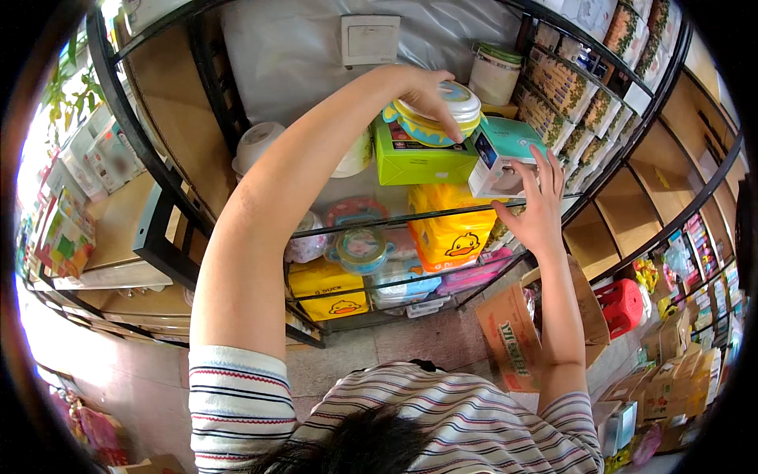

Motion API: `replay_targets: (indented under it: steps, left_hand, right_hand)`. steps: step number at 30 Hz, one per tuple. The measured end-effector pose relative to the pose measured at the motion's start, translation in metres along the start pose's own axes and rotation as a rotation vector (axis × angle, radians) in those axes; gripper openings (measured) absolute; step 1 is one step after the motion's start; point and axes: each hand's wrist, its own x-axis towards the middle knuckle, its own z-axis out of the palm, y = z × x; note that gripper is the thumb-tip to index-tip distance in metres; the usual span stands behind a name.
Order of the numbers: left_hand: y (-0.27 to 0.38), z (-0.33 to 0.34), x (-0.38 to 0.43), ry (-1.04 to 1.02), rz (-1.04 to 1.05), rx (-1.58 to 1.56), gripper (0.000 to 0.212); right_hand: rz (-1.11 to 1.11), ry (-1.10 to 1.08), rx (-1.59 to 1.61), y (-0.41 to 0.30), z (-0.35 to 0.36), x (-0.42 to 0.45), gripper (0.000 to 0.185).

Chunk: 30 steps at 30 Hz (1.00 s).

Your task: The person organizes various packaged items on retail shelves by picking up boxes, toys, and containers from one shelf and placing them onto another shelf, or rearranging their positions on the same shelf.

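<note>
My left hand (pixel 427 95) grips a round bowl (pixel 441 118) with a white lid and a yellow and blue body. The bowl is over a bright green box (pixel 423 157) on the upper shelf; whether it touches the box I cannot tell. Beside it stands a teal and white carton (pixel 508 151). At that carton's front right corner is my right hand (pixel 536 204), fingers spread, the fingertips apparently against it and the thumb near the shelf's front rail. A white canister with a green lid (pixel 496 74) stands behind.
Yellow duck-print packs (pixel 453 237) and a blue lidded bowl (pixel 360 249) fill the lower shelf. Stacked paper packs (pixel 562 89) line the right side. An open cardboard box (pixel 509 338) and a red plastic stool (pixel 619 308) stand on the floor. Black metal shelf posts (pixel 160 154) rise at left.
</note>
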Motion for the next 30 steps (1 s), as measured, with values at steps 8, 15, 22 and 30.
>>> replay_targets:
  steps: [8,15,22,30]
  left_hand:
    - [0.003,0.003,-0.009,0.044,0.028,-0.016,0.119]
    - [-0.018,0.005,-0.023,0.178,0.109,-0.104,0.104]
    - [-0.039,-0.014,-0.116,0.244,0.118,-0.196,0.1]
    - [-0.049,0.026,-0.197,0.24,-0.038,-0.133,0.109]
  right_hand:
    - [-0.021,0.045,0.068,0.006,0.005,0.001,0.057]
    - [-0.097,0.124,0.177,0.007,0.005,0.023,0.055]
    - [-0.193,-0.309,0.26,0.022,0.024,0.094,0.068]
    - [-0.184,-1.03,0.256,-0.005,0.061,0.175,0.111]
